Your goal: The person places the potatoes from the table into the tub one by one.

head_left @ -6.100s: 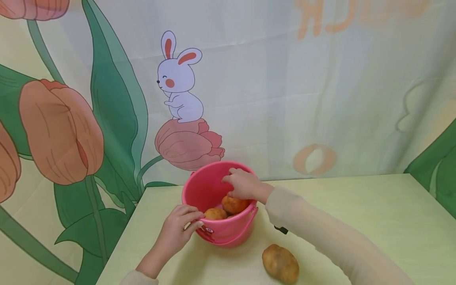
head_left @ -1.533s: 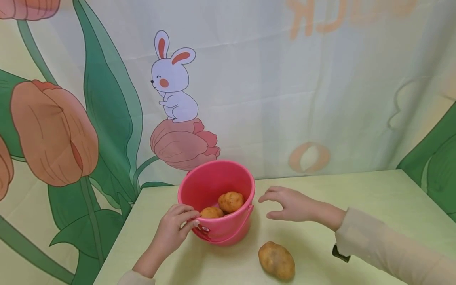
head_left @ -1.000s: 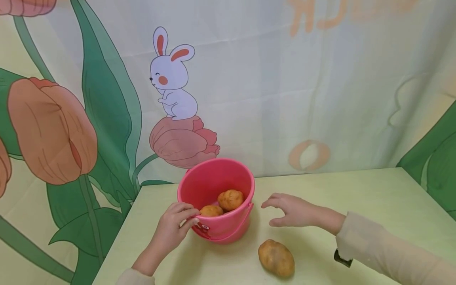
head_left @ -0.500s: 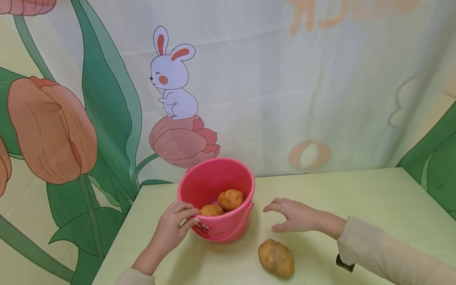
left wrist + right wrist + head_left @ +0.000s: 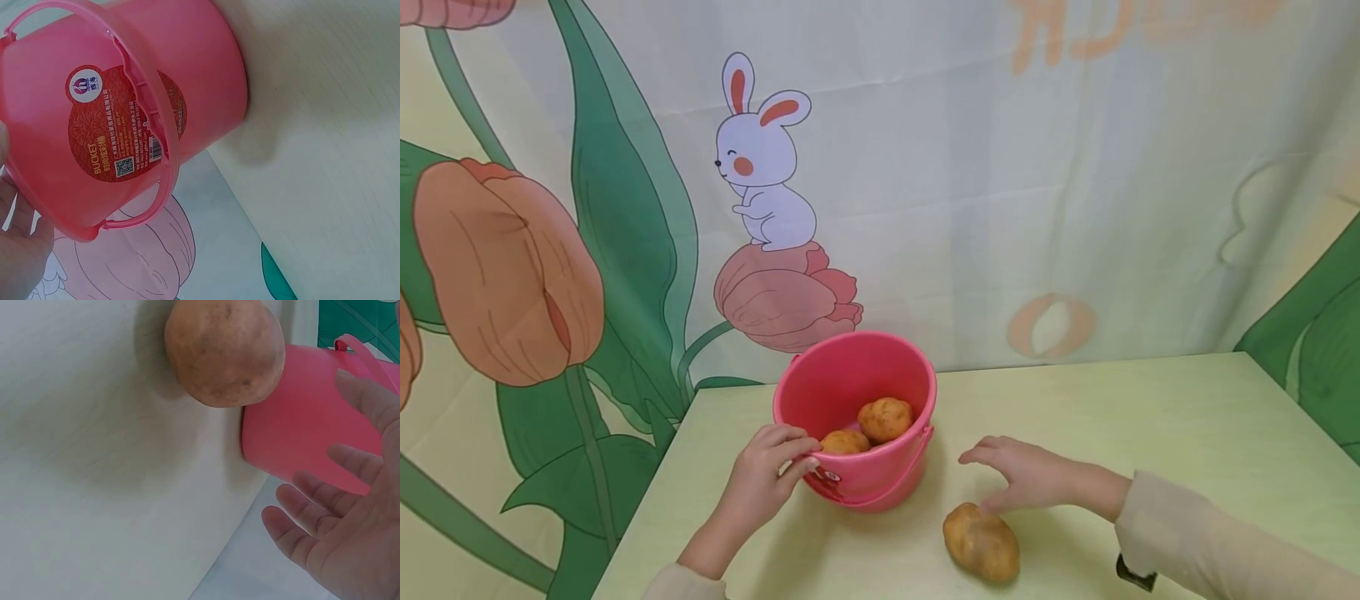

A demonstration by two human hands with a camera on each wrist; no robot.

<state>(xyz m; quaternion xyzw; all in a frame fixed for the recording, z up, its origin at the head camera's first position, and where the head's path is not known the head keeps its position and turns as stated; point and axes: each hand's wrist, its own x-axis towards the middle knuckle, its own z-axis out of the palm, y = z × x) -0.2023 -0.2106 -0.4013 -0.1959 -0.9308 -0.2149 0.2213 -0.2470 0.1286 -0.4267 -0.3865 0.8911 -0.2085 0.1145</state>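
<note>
A pink bucket (image 5: 891,479) stands on the table, its bail hanging down the front. Two potatoes lie inside it, one at the right (image 5: 886,419) and one at the near left (image 5: 845,442). My left hand (image 5: 765,475) pinches the bucket's near-left rim between thumb and fingers. In the left wrist view, the bucket's wall (image 5: 212,75) carries a red label. A third potato (image 5: 983,554) rests on the table, right of the bucket and nearer me. Over its far side hovers my right hand (image 5: 1033,475), fingers spread and holding nothing; the right wrist view shows a gap to the potato (image 5: 225,356).
The pale green table (image 5: 1097,417) reaches back to a printed cloth backdrop (image 5: 955,208) with tulips and a white rabbit. The bucket stands close to that cloth. A dark strap (image 5: 1135,575) shows under the right sleeve (image 5: 1195,533).
My right hand has left the bucket, moved right, then come down toward the loose potato with nothing in it. The left hand keeps its hold on the rim; the potatoes stay put.
</note>
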